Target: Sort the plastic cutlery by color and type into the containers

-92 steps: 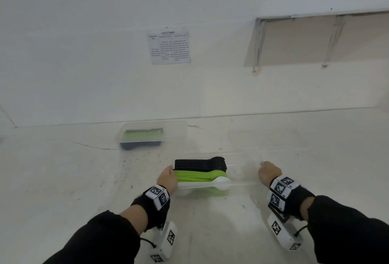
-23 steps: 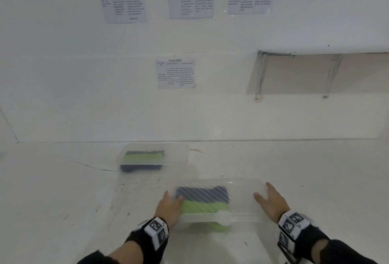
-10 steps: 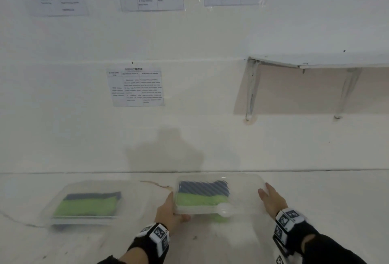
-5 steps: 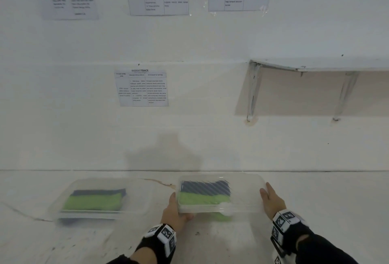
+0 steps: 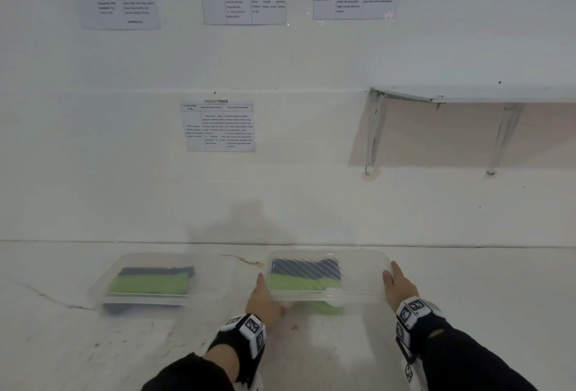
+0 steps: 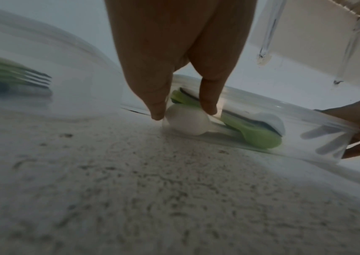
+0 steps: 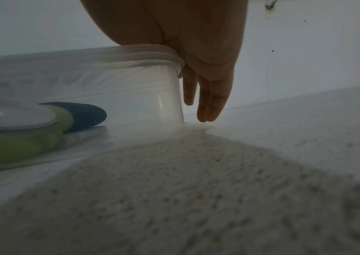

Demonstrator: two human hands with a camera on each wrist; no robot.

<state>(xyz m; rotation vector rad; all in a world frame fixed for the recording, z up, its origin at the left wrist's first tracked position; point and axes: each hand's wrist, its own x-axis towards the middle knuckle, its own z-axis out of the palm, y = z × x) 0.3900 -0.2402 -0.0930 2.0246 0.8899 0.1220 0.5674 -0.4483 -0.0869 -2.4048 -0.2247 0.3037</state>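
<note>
- The step in hand looked like the last one: placing a filled, lidded box [image 5: 358, 269] on the table [image 5: 467, 297] beside a second box [image 5: 149, 281], near the wall.
- The left hand [image 5: 263, 300] lay flat against the box's left end, fingers [image 6: 157, 96] straight and pointing down to the table, pressing the wall rather than curling round it.
- The right hand [image 5: 399, 284] met the right end the same way: fingers [image 7: 209, 103] straight along the corner, the palm against the lid's rim, nothing wrapped round.
- So both hands were flat and open, the box squeezed between them.
- Inside sat the spoons, stacked by colour: a dark stack [image 5: 305, 267] farthest from the person, green spoons [image 5: 299, 283] next, and a white spoon [image 6: 185, 123] nearest the person.
- The second box held forks, green [image 5: 149, 283] over dark, well to the left and apart from the first.
- No loose cutlery showed on the table, so the sorting itself seemed done.
- Whether the box rested fully on the table could not be told; the wrist views suggested its base was at the surface.
- The next move likely called for easing both palms off evenly, outward, so the light box did not skid or tip.
- A final nudge to line it up with the second box might have been wanted first.
</note>
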